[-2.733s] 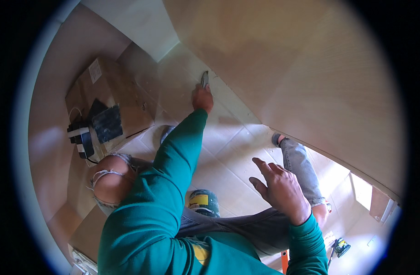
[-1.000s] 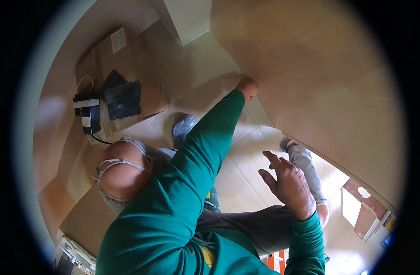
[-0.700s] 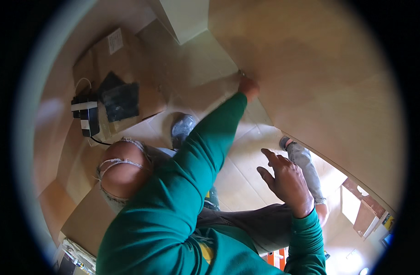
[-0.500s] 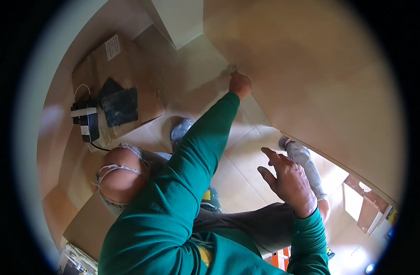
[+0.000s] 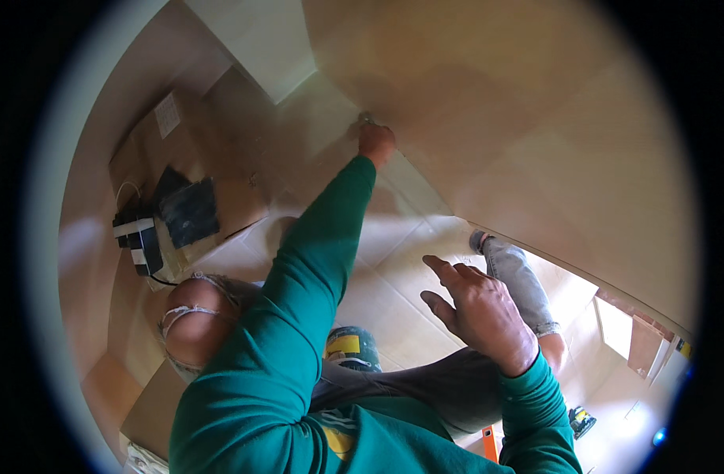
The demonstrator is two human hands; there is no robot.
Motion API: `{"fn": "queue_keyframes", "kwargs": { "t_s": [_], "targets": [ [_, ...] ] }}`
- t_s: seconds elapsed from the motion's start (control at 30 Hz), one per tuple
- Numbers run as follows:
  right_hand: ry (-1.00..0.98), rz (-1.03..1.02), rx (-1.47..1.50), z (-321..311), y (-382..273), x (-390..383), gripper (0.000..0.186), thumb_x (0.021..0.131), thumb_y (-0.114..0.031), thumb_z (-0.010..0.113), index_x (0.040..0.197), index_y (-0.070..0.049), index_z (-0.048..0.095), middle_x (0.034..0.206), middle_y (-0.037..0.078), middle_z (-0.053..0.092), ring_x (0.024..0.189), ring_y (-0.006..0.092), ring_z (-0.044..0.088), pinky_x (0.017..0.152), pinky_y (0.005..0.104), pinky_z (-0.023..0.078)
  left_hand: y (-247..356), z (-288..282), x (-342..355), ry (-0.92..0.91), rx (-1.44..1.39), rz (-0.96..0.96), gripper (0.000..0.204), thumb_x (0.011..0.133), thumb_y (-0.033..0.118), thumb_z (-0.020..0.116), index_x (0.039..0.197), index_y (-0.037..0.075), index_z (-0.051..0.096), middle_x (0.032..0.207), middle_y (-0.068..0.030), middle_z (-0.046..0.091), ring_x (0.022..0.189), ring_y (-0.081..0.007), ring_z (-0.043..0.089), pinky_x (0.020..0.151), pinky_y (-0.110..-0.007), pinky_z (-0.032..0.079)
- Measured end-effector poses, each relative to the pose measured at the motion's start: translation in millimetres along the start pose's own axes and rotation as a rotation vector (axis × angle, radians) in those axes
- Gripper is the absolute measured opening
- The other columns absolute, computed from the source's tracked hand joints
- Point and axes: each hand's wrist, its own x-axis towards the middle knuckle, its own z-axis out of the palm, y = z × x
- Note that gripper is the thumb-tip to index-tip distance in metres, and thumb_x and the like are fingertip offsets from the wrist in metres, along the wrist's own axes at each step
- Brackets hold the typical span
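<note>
My left hand [image 5: 376, 144], at the end of an outstretched green sleeve, is closed on a small grey metal tool [image 5: 367, 119] near the floor seam along the large plywood panel [image 5: 536, 142]; its fingers are partly hidden. My right hand [image 5: 484, 312] hovers open over the tiled floor [image 5: 401, 261], fingers apart and holding nothing, left of my leg in grey torn jeans [image 5: 510, 280]. A bucket with a yellow label [image 5: 352, 350] stands below, partly behind my left arm.
At left, a cardboard box [image 5: 228, 158] bears dark square pads [image 5: 190, 213] and a black device [image 5: 139, 241] with cables. My bare knee [image 5: 195, 320] juts up below it. A white wall [image 5: 251, 39] rises at the back. An orange level [image 5: 489, 442] and a yellow-black tool [image 5: 581, 421] lie behind me.
My left hand reached up and right along the seam, then drew back slightly left over the last second. My right hand shifted slightly left, still open. The view moved a little.
</note>
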Motion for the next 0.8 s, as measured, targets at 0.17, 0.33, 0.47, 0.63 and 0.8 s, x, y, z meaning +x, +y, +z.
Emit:
{"fn": "queue_keyframes", "kwargs": {
  "t_s": [0.17,0.33,0.47,0.63,0.8],
  "targets": [
    [0.004,-0.026,-0.047,4.0,2.4,4.9,0.046,0.091,-0.022,0.068,0.131,-0.003,0.055,0.091,0.019,0.067,0.087,0.0347,0.068,0.075,0.0439,0.055,19.2,17.6,-23.3,0.105,-0.052,0.24,0.014,0.085,0.012,0.061,0.093,0.009,0.072,0.083,-0.0109,0.069,0.067,-0.0236,0.066,0.06,-0.043,0.05],
    [-0.018,0.038,0.014,-4.3,1.6,4.5,0.043,0.092,-0.017,0.066,0.132,-0.005,0.057,0.092,0.02,0.068,0.089,0.0372,0.068,0.08,0.0443,0.055,103.4,10.7,-64.4,0.02,-0.358,-0.019,0.017,0.086,0.016,0.061,0.093,0.007,0.073,0.085,-0.0137,0.071,0.073,-0.0278,0.068,0.066,-0.044,0.052],
    [0.018,0.035,0.001,4.1,16.2,0.0,0.044,0.091,-0.017,0.067,0.132,-0.004,0.057,0.092,0.02,0.068,0.089,0.0359,0.067,0.079,0.0442,0.055,34.8,-6.8,-32.8,0.126,-0.034,-0.133,0.02,0.088,0.021,0.061,0.093,0.008,0.075,0.083,-0.0133,0.072,0.077,-0.029,0.07,0.069,-0.046,0.053],
    [-0.03,0.039,-0.001,-2.9,11.0,-3.0,0.046,0.09,-0.017,0.067,0.132,-0.002,0.055,0.09,0.019,0.066,0.089,0.0353,0.067,0.078,0.0446,0.055,26.4,-6.8,-8.2,0.014,0.099,0.116,0.022,0.09,0.02,0.057,0.092,0.007,0.074,0.081,-0.0152,0.07,0.081,-0.0291,0.069,0.075,-0.047,0.053],
    [0.019,0.009,0.0,-10.4,0.9,-2.7,0.045,0.09,-0.015,0.067,0.132,-0.004,0.056,0.091,0.019,0.067,0.088,0.0355,0.067,0.078,0.0446,0.055,87.5,-9.8,-45.3,0.001,-0.204,-0.045,0.026,0.089,0.019,0.055,0.094,0.001,0.074,0.089,-0.0261,0.068,0.087,-0.0375,0.068,0.083,-0.05,0.053]
  ]
}}
